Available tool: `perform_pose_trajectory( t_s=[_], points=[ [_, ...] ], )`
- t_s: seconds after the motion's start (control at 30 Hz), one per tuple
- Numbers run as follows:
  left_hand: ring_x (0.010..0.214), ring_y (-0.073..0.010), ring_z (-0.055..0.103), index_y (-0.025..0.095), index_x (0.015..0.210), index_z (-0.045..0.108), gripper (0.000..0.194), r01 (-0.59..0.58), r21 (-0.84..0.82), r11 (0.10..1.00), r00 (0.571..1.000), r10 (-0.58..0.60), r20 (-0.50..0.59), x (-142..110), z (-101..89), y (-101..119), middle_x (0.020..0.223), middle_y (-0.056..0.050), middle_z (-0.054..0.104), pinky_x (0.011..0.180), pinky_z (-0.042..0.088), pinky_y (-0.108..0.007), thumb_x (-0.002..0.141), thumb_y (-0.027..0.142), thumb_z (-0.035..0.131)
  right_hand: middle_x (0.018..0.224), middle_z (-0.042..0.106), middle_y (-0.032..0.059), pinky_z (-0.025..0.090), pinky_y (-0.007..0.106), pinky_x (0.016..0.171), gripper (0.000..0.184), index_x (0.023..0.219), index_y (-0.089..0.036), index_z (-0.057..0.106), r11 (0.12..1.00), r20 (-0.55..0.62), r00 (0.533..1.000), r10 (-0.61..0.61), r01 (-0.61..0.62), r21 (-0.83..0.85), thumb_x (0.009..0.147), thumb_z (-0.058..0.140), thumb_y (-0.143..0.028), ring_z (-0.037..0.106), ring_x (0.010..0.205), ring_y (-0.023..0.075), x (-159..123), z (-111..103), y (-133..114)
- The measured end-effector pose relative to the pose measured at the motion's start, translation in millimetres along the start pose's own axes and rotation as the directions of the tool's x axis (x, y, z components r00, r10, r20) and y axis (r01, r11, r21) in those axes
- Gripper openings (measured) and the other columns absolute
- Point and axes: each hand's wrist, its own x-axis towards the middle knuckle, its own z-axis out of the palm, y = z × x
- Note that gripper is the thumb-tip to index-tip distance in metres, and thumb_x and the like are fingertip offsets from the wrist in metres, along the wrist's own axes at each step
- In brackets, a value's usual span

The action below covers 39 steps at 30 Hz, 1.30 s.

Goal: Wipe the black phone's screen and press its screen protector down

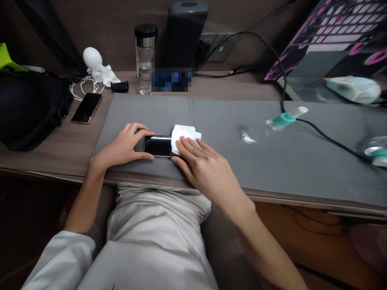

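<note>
A black phone (157,145) lies flat on the grey desk mat (242,161), near its front edge. My left hand (123,147) grips the phone's left end, thumb on the near side and fingers curled over the far side. My right hand (201,165) lies with its fingers stretched flat, pressing a folded white tissue (182,135) onto the phone's right end. The tissue covers that end of the screen.
A second phone (87,107) lies on the wooden desk to the left, beside a black bag (27,108). A glass bottle (145,60) stands at the back. A small spray bottle (284,119), a clear cap (248,139) and a black cable (326,139) lie on the mat's right side.
</note>
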Motion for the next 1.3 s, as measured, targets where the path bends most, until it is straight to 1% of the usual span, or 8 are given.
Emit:
perform_pose_trajectory(
  t_s=[0.17,0.37,0.47,0.57,0.7,0.9,1.1,1.3],
  points=[
    [0.153,-0.0369,0.044,0.032,0.153,0.06,0.077,-0.007,0.012,1.0,1.0,0.007,-0.006,0.6,0.5,-1.9,0.159,-0.012,0.053,0.133,0.034,-0.058,0.093,0.076,0.077,0.143,0.075,0.0291,0.063,0.053,0.115,0.049,0.14,0.002,0.072,0.993,-0.005,0.999,-0.054,0.053,-0.102,0.117,0.052,-0.036,0.077,0.131,0.0394,-8.8,-11.2,-14.5],
    [0.154,-0.0356,0.043,0.027,0.155,0.059,0.081,-0.01,0.024,1.0,1.0,0.01,-0.002,1.5,0.1,-2.1,0.159,-0.013,0.052,0.134,0.034,-0.054,0.093,0.075,0.077,0.141,0.077,0.0279,0.065,0.053,0.113,0.048,0.138,-0.001,0.074,0.988,0.01,0.997,-0.078,0.079,-0.135,0.117,0.052,-0.038,0.079,0.127,0.0389,-15.8,-18.3,-23.1],
    [0.155,-0.0353,0.043,0.029,0.154,0.06,0.079,-0.009,0.019,1.0,1.0,0.009,-0.005,1.2,0.2,-1.8,0.16,-0.013,0.052,0.134,0.034,-0.054,0.093,0.076,0.077,0.138,0.079,0.0256,0.064,0.054,0.114,0.046,0.136,-0.004,0.076,0.992,0.003,0.997,-0.073,0.073,-0.103,0.116,0.053,-0.039,0.08,0.126,0.0376,-13.5,-18.3,-22.0],
    [0.155,-0.0359,0.043,0.03,0.153,0.06,0.079,-0.01,0.007,1.0,1.0,0.01,-0.007,0.9,0.7,-2.1,0.159,-0.012,0.052,0.134,0.034,-0.055,0.092,0.077,0.077,0.139,0.079,0.0229,0.063,0.055,0.116,0.043,0.136,-0.008,0.077,0.997,-0.01,0.998,-0.066,0.065,-0.046,0.117,0.052,-0.038,0.079,0.129,0.036,-9.3,-15.5,-18.3],
    [0.154,-0.0372,0.044,0.032,0.152,0.061,0.077,-0.01,-0.003,1.0,1.0,0.01,-0.012,0.8,1.0,-1.9,0.158,-0.012,0.053,0.133,0.035,-0.057,0.092,0.077,0.077,0.146,0.076,0.0228,0.062,0.053,0.118,0.044,0.14,-0.008,0.074,0.998,-0.022,0.998,-0.056,0.056,0.011,0.117,0.053,-0.038,0.075,0.136,0.0356,-5.2,-7.7,-12.2],
    [0.153,-0.0382,0.044,0.031,0.153,0.061,0.078,-0.011,-0.002,1.0,1.0,0.011,-0.012,0.9,0.2,-1.4,0.157,-0.012,0.054,0.133,0.035,-0.058,0.092,0.078,0.076,0.161,0.063,0.0258,0.053,0.058,0.127,0.056,0.154,-0.004,0.065,0.997,-0.006,1.0,-0.026,0.027,0.071,0.116,0.055,-0.043,0.063,0.151,0.0378,0.0,7.5,-5.7],
    [0.155,-0.0367,0.044,0.031,0.153,0.061,0.079,-0.021,0.017,1.0,1.0,0.021,-0.016,0.9,1.7,-5.1,0.158,-0.013,0.053,0.134,0.034,-0.058,0.092,0.079,0.075,0.168,0.055,0.0235,0.045,0.06,0.133,0.061,0.162,-0.006,0.059,0.991,0.011,1.0,-0.003,0.001,0.136,0.115,0.055,-0.046,0.055,0.157,0.0374,4.4,15.2,-2.2],
    [0.154,-0.0371,0.045,0.029,0.154,0.06,0.081,-0.024,0.021,1.0,0.999,0.024,-0.021,0.6,1.7,-5.0,0.158,-0.014,0.053,0.132,0.036,-0.058,0.092,0.079,0.076,0.164,0.059,0.0243,0.049,0.06,0.13,0.061,0.159,-0.005,0.062,0.994,-0.008,1.0,-0.019,0.019,0.109,0.115,0.057,-0.047,0.058,0.155,0.0379,2.8,13.4,-5.0]
  ],
)
